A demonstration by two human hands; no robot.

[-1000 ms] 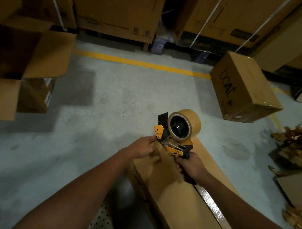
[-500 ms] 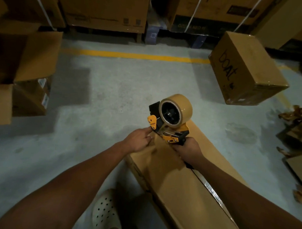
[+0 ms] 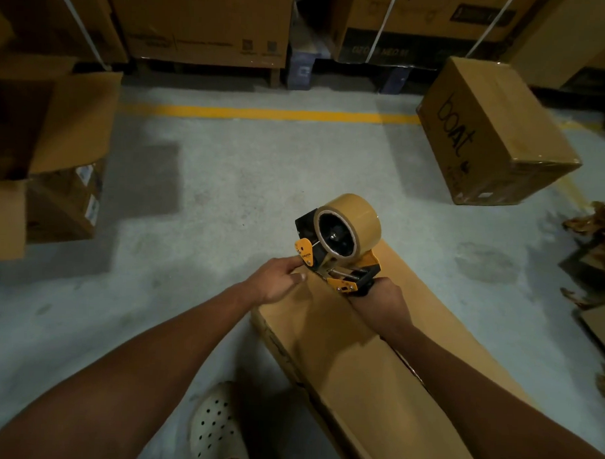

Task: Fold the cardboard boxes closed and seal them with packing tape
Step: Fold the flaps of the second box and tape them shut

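Gripping the handle of the tape dispenser (image 3: pixel 330 264), the right hand (image 3: pixel 381 297) was curled round it at the far end of the long cardboard box (image 3: pixel 357 385). The left hand (image 3: pixel 277 280) had its fingers curled at the dispenser's yellow front plate, thumb lying on the cardboard; whether it pinched a tape end could not be told. The tan tape roll (image 3: pixel 363 217) stood above both hands. The long box lay on the concrete floor (image 3: pixel 227 192), and the right forearm crossed its top seam, hiding much of it.

A pale perforated clog (image 3: pixel 215 429) stood just beside the box's left edge. Well apart to the far right sat a sealed box (image 3: pixel 496 133) lettered "boat", tilted on the floor. An open box (image 3: pixel 71 125) with raised flaps stood at the left, over a smaller labelled carton (image 3: pixel 65 200). A yellow line (image 3: pixel 264 113) ran across the floor in front of tall stacked cartons (image 3: pixel 205 23) bound with white straps. Crumpled brown scraps (image 3: pixel 596 222) and a flat cardboard piece (image 3: pixel 599 329) lay at the right edge.
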